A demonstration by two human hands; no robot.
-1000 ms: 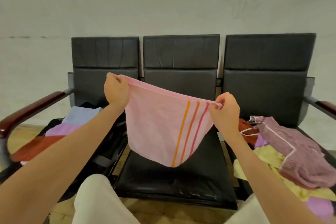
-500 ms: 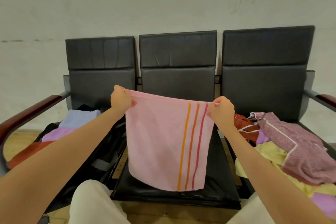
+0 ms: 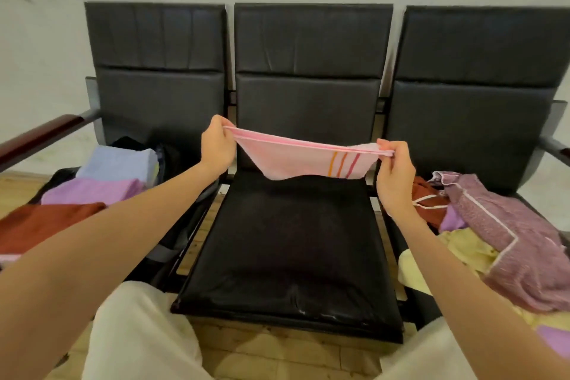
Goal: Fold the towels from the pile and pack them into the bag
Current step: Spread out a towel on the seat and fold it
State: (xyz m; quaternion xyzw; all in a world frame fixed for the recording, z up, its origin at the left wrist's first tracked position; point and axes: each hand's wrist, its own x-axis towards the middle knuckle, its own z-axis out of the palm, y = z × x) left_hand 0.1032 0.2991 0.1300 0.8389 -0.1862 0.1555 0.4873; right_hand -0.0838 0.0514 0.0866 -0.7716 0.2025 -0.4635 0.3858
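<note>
The left hand point(image 3: 217, 145) pinches one top corner of the small pink cotton towel with orange and red stripes point(image 3: 303, 160), and the right hand point(image 3: 394, 176) pinches the other top corner, so both hands are closed on the cloth. The towel hangs in the air between them, above the black leather middle seat point(image 3: 287, 244), and its middle sags down a little. I judge it is light, soft and not slippery; it has no stiffness, so it is best held at the corners or along the hem, with some tension. On the seat at the left, the black bag point(image 3: 172, 157) lies open with folded blue, lilac and dark red towels point(image 3: 92, 188) inside. On the right seat lies the loose pile of towels point(image 3: 499, 244), purple, yellow and rust
</note>
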